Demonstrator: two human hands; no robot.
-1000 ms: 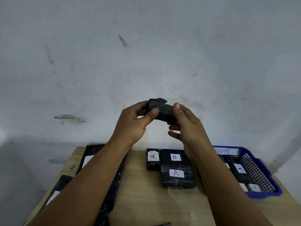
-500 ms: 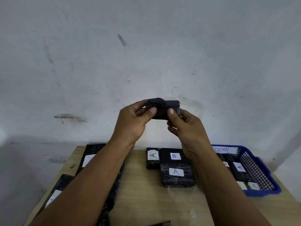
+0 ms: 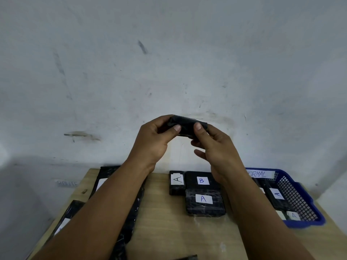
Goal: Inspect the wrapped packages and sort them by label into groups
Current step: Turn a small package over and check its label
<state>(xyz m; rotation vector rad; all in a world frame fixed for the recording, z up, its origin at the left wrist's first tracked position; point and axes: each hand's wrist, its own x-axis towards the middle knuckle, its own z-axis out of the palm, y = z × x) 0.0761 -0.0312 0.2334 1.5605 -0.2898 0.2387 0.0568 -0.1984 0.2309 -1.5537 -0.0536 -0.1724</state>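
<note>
At the far left of the wooden table [image 3: 165, 228], long black wrapped packages [image 3: 137, 207] with white labels lay partly hidden under the left forearm, their letters unreadable. Above the table, against the pale wall, the left hand [image 3: 152, 141] pinched the left end of a small black wrapped package [image 3: 185, 126], thumb on the near face and fingers [image 3: 159, 121] curled over its top edge. The package was held up in the air between both hands, its long axis running roughly left to right and tilted slightly down toward the right, with no label showing on the face turned to the camera. The right hand [image 3: 216, 147] gripped its right end in the same way, thumb pressed on the near face, while its lower fingers hung loosely curled beneath, not touching the package. Both hands were equally close to it, so either could carry it off; the label probably sat on a hidden face, and a turn about the long axis would be needed to read it. Below on the table sat a narrow package marked A [image 3: 176, 182], touching a package marked B [image 3: 201, 180], with another package marked A [image 3: 204, 201] just in front. At the right stood a blue basket [image 3: 300, 203] tagged with a partly hidden word ending "ORMAL", holding packages marked A.
</note>
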